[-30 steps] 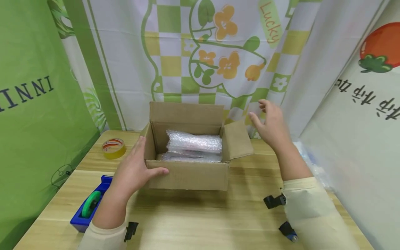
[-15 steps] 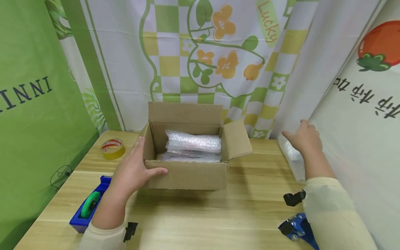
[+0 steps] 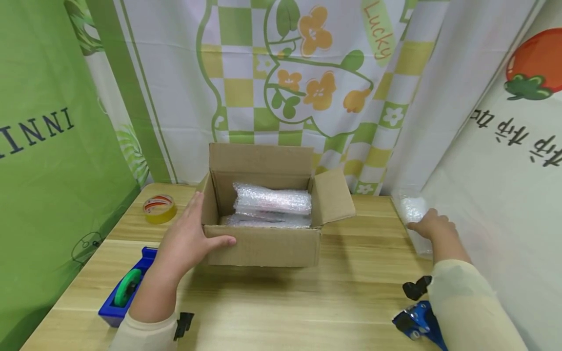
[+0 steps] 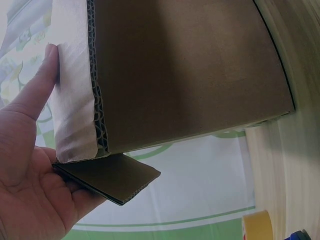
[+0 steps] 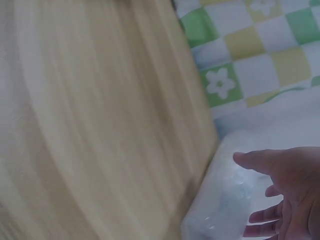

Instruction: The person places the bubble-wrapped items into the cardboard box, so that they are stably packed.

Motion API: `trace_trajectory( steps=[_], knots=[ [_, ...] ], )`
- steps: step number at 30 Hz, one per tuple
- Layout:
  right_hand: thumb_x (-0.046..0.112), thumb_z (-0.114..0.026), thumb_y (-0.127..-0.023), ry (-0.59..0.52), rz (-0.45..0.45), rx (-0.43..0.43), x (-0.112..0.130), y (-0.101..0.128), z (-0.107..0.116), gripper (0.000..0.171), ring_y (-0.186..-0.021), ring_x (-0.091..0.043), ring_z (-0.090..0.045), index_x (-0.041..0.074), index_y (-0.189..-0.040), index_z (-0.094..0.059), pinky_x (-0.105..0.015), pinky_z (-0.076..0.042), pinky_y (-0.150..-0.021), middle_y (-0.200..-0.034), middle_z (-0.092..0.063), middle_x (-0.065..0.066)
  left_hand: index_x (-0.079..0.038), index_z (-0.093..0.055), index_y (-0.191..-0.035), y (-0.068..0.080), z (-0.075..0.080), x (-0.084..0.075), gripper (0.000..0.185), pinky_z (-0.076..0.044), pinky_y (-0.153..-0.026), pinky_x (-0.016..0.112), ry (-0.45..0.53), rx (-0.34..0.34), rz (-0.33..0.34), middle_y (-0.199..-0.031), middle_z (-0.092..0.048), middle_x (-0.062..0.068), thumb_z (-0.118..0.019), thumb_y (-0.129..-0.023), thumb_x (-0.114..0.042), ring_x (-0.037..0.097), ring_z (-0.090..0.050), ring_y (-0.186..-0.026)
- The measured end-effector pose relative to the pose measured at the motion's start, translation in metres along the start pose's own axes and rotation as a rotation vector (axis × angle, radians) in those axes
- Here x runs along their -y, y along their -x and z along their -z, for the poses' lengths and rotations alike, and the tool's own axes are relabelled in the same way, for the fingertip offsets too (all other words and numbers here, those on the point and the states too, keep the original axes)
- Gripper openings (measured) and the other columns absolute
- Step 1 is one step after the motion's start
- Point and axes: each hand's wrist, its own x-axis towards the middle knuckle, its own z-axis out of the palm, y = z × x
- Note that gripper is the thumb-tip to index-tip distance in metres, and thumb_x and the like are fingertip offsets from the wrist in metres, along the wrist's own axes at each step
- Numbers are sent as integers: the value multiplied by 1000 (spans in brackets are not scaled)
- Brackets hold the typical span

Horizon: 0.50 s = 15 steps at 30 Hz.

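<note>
An open cardboard box (image 3: 263, 247) stands mid-table, with bubble-wrapped packages (image 3: 272, 201) lying inside. My left hand (image 3: 184, 239) holds its near left corner. In the left wrist view, the thumb lies against the front flap (image 4: 75, 90) and the fingers are bent behind the small side flap (image 4: 112, 177). At the table's right edge lies another bubble-wrapped package (image 3: 413, 209). My right hand (image 3: 436, 229) is right at it; the right wrist view has the thumb over the wrap (image 5: 215, 205) and the fingers spread apart beyond it.
A roll of yellow tape (image 3: 161, 214) lies at the back left. In front of it stands a blue tape dispenser (image 3: 111, 312) with a green wheel (image 3: 128, 287), partly behind the left forearm. A blue and black tool (image 3: 419, 321) lies near the right sleeve. Curtains hang behind the table.
My right hand has swung from beside the box's right flap over to the package at the right edge, then come down nearer to me. The left hand and the box have stayed put.
</note>
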Motion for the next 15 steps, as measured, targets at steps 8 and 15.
trace_trajectory(
  steps=[8,15],
  knots=[
    [34,-65,-88,-21,-33,12,-6,2,-10,92,-117,-71,-24,-25,-136,-13,-73,-34,-98,-130,-18,-56,-6,-1,-158,0,-1,0,137,-23,-115,62,7,-1,0,-165,-4,16,-70,-65,-78,44,-17,-147],
    [22,-61,-87,2,-16,-14,-12,-6,-12,79,-114,-67,-34,-27,-132,-19,-69,-39,-95,-125,-26,-54,-5,-2,-158,0,-1,0,136,-22,-116,62,3,-1,-4,-165,-5,16,-71,-65,-78,44,-17,-148]
  ],
)
